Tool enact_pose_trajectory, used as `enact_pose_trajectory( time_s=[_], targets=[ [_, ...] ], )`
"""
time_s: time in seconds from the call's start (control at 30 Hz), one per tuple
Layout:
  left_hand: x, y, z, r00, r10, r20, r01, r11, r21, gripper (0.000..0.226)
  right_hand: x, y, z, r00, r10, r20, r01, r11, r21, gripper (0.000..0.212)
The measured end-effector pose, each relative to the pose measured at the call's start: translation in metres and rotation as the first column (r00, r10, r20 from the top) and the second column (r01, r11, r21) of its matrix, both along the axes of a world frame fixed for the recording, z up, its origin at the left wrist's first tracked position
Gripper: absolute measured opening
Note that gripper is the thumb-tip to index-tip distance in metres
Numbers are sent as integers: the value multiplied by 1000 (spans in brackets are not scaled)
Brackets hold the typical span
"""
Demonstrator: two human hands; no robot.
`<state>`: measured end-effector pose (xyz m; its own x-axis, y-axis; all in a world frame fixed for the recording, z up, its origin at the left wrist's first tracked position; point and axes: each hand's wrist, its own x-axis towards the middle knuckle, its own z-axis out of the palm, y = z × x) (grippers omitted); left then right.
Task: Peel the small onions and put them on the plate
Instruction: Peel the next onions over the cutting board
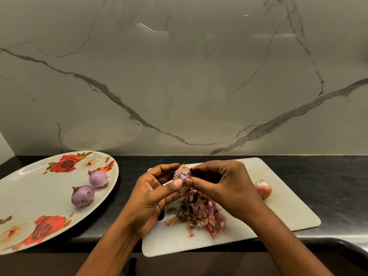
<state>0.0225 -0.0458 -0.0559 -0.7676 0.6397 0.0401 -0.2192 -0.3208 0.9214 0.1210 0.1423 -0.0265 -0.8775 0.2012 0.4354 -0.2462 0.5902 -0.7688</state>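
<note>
Both hands meet above the white cutting board (288,208), which lies on the dark bench (131,172) with its back edge close to the marble wall (179,76) and its near corner at the bench's front edge. The left hand (153,194) has its fingers curled round a half-peeled onion (181,176), thumb pressed against its side. The right hand (225,188) pinches the same onion from the other side, thumb tip against the left thumb and forefinger hooked over the top. Purple flesh shows in the middle of the onion, with dry skin clinging above and below. Directly under the hands a pile of peelings (201,214) sits on the board. An unpeeled onion (262,189) lies on the board, partly hidden behind the right wrist. Toward the bench's left end a flowered plate (39,192) carries two peeled onions, one (82,196) nearer the front edge, the other (98,178) just beside it toward the wall.
</note>
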Motion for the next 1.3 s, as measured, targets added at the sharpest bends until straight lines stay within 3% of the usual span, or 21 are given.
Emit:
enact_pose_trajectory(
  time_s=[0.33,0.67,0.87,1.0,1.17,1.3],
  targets=[
    [-1,0,-2,1000,21,-11,-20,999,30,58,-5,-2,-2,997,-76,-19,77,996,46,10],
    [0,0,-1,999,-16,46,13,997,75,55,-6,3,-3,982,-187,12,183,970,158,9],
    [-2,0,-2,993,-43,113,32,994,100,53,0,13,3,982,-153,113,132,976,173,24],
    [0,3,-2,999,-18,48,16,999,43,42,3,13,6,982,-128,141,97,973,208,25],
    [1,2,-1,1000,4,-3,-4,1000,17,49,2,9,10,990,-131,54,122,982,147,12],
    [2,3,0,999,16,-41,-16,1000,6,53,-2,2,9,995,-88,55,82,990,115,14]
  ],
)
